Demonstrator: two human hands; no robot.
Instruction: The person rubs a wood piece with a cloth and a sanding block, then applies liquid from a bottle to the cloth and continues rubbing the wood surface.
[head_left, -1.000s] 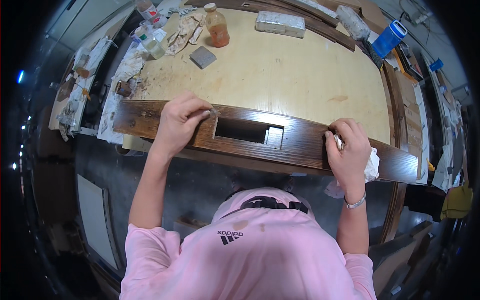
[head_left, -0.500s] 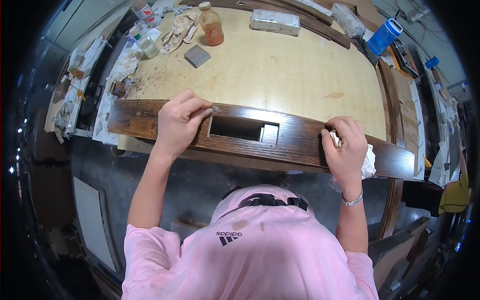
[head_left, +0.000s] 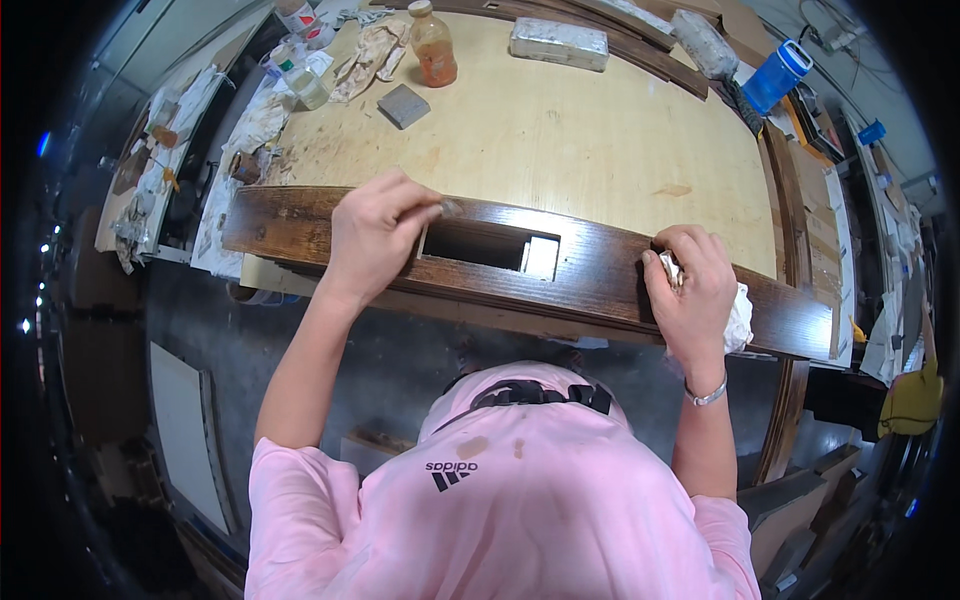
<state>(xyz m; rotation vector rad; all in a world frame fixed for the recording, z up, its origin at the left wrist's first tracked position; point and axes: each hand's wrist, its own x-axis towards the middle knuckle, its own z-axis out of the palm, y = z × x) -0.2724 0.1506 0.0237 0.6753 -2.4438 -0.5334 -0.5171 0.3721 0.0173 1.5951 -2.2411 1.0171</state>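
Left hand (head_left: 380, 228), mid-frame, shifts rightward along dark board (head_left: 605, 268), fingers pinching small unidentified piece (head_left: 450, 208); right hand (head_left: 694, 292) clenches white cloth (head_left: 739, 322).

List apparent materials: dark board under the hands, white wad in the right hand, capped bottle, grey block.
Dark board: likely wood, glossy brown finish; grain lines show through the shine.
White wad: cloth or paper, can't tell; soft, crumpled folds.
Capped bottle: probably clear plastic, possibly glass; reddish contents show through.
Grey block: perhaps abrasive sponge; matte, even face, material unsure.
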